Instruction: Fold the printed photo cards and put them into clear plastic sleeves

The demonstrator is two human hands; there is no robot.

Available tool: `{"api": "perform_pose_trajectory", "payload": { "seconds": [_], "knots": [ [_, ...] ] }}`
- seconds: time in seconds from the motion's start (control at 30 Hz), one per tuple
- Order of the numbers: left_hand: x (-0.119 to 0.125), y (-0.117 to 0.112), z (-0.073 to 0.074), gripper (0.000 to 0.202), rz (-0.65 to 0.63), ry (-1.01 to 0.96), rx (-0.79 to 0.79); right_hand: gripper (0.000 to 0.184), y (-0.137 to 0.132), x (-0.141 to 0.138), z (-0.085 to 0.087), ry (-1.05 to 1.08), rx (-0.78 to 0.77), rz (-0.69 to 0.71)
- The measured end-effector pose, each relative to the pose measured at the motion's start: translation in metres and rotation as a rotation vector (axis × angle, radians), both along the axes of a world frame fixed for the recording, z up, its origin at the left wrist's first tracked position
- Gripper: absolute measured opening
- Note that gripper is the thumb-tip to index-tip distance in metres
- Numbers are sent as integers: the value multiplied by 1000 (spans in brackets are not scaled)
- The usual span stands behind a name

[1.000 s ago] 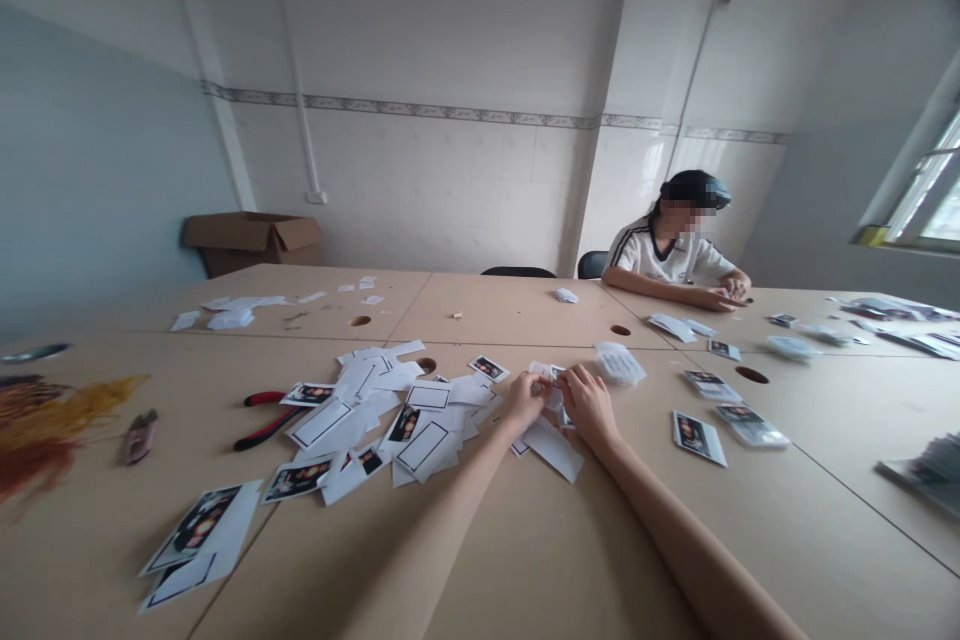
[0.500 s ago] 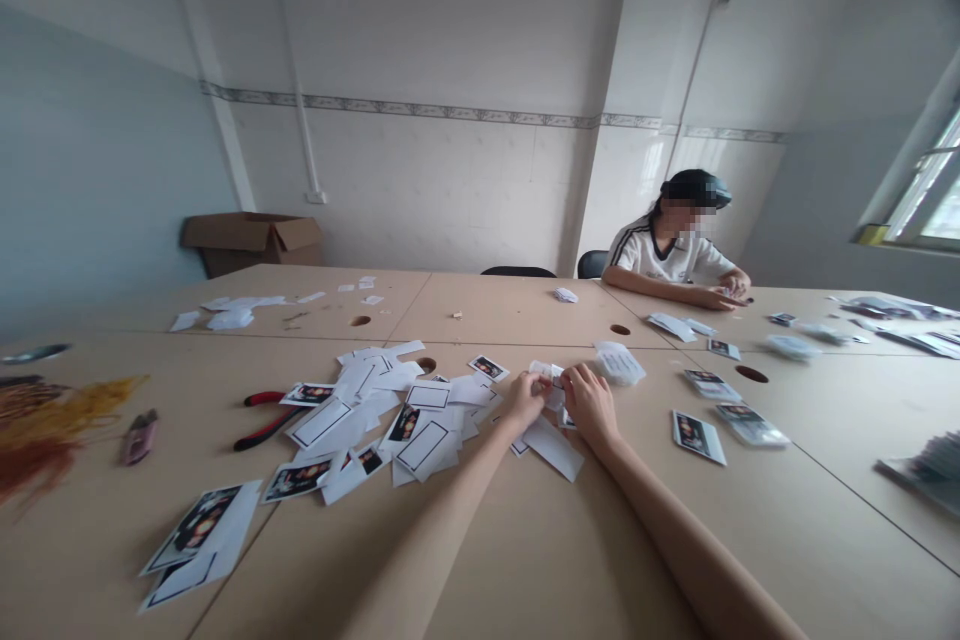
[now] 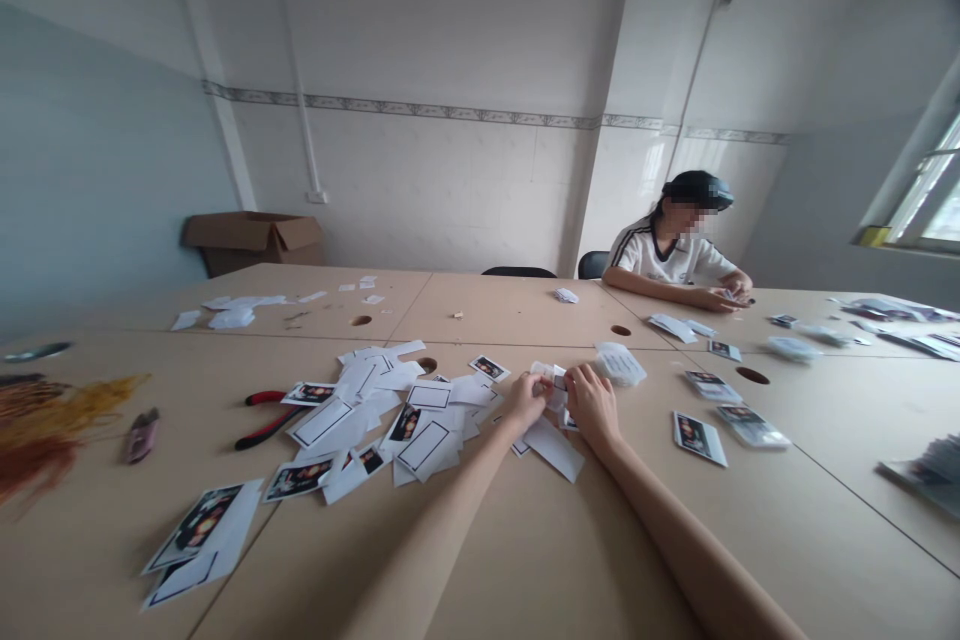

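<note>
My left hand (image 3: 526,399) is pinched shut on a small translucent plastic sleeve (image 3: 540,370). Close beside it, my right hand (image 3: 592,405) has its fingers closed on a small white card with a dark border line (image 3: 559,383). The card meets the sleeve between the hands; how far it sits inside is too small to tell. Beneath them lies a blank white paper slip (image 3: 555,448). A packet of clear sleeves (image 3: 620,363) rests just beyond my right hand. To the left spreads a loose heap of bordered white slips and picture cards (image 3: 427,445).
Red-handled pliers (image 3: 262,422) lie partly under the heap, near a small pink cutter (image 3: 142,436) and yellow and orange threads (image 3: 90,405). Sleeved picture cards (image 3: 699,437) lie on the right. Across the table (image 3: 495,550) a person (image 3: 675,240) handles something small. Round holes pierce the tabletop.
Both hands stay in nearly the same place. My right fingers have shifted very slightly right, and a little more of the card shows between the hands.
</note>
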State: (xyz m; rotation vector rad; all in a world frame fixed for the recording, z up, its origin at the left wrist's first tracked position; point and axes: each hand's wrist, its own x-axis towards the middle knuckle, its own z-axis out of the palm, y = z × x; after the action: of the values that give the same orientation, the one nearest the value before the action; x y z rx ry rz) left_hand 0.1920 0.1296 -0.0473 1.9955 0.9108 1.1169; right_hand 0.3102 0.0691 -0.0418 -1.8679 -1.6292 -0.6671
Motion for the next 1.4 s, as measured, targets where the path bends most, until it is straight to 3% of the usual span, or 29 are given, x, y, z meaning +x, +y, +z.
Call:
{"api": "perform_pose_trajectory", "payload": {
  "seconds": [0.67,1.17,1.4],
  "knots": [
    [-1,2,0,32,48,-37,-12,18,0,0,0,19,25,-39],
    [2,7,-5,11,115,-109,-62,20,0,0,-1,32,44,-30],
    [3,9,-8,11,125,-126,-62,18,0,-1,0,49,61,-38]
  ]
}}
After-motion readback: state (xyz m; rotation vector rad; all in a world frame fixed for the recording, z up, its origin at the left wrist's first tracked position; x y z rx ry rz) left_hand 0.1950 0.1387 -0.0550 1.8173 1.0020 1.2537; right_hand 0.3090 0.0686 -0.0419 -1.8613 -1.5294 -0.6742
